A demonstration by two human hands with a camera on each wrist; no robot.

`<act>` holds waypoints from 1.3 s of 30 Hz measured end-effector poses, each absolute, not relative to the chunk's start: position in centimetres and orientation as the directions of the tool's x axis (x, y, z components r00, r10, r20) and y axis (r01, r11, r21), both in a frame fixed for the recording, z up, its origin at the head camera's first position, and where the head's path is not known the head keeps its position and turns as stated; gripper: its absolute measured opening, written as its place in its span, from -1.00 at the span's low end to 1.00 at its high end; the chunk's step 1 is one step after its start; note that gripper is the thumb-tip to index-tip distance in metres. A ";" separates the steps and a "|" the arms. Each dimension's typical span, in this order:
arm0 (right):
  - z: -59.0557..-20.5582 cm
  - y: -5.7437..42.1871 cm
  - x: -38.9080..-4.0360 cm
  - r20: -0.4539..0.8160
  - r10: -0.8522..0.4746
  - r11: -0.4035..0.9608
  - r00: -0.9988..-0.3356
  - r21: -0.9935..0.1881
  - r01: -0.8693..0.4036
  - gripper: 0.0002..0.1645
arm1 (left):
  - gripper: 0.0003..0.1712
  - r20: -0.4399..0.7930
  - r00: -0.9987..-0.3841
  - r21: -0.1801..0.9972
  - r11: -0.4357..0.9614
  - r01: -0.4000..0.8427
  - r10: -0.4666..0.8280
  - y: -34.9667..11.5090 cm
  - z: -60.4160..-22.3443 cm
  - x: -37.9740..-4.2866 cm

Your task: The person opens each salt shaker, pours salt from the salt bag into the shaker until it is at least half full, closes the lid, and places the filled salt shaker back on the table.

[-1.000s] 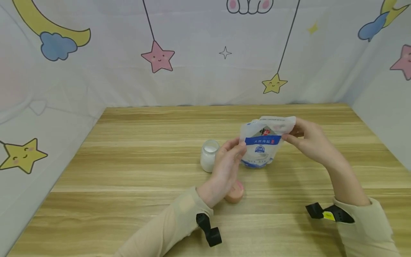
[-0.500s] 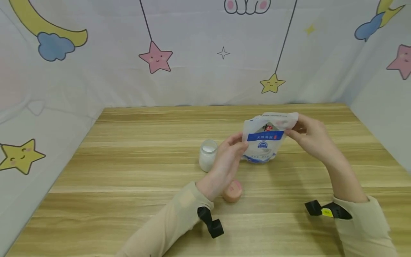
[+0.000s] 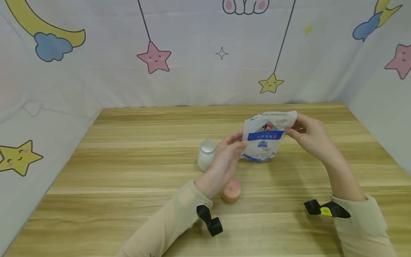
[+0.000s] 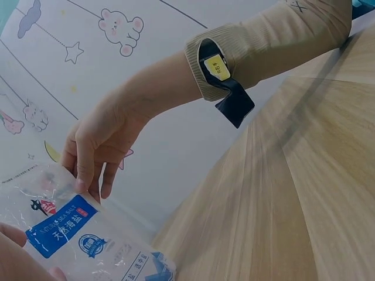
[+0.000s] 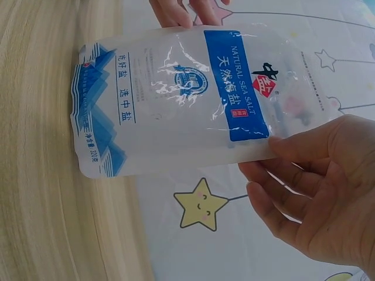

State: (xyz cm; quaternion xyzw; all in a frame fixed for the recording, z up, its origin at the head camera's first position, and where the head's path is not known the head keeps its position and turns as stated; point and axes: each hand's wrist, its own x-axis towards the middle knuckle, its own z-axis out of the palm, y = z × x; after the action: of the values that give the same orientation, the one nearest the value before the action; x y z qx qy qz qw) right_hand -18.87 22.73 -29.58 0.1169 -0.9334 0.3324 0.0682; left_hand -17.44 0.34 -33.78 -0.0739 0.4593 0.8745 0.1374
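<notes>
A clear plastic sea salt bag (image 3: 264, 142) with a blue band stands upright between both hands. My left hand (image 3: 224, 157) pinches its left edge, thumb in front. At the upper right side, my right hand (image 3: 309, 137) pinches the bag between thumb and fingers; the right wrist view shows this hand (image 5: 328, 187) with the thumb over the printed front of the bag (image 5: 181, 105). Just left of my left hand is an uncapped glass jar (image 3: 205, 157) filled with white grains, partly hidden by that hand. A round pink lid (image 3: 231, 191) lies by the left wrist.
The wood-grain table (image 3: 128, 153) extends on all sides of these things. A white curtain (image 3: 192, 82) printed with stars and moons hangs behind and along both sides. Each sleeve cuff carries a black camera mount (image 3: 210, 220).
The bag has risen slightly in the view, with both hands still pinching it. The head view has shifted a little, and more of the pink lid shows beside the left wrist.
</notes>
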 end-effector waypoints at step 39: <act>-28.5 22.7 -18.2 0.204 -0.088 0.727 -0.975 -0.656 -0.203 -0.44 | -0.49 -0.237 -0.962 0.788 -0.552 -0.273 0.139 -0.1 -32.8 -17.1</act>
State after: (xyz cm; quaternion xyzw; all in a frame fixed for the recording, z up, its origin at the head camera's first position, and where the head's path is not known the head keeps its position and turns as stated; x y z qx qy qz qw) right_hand -18.24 22.67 -28.50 0.0786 -0.9258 0.3611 0.0797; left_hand -17.06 -0.07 -32.79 -0.0735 0.4586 0.8778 0.1173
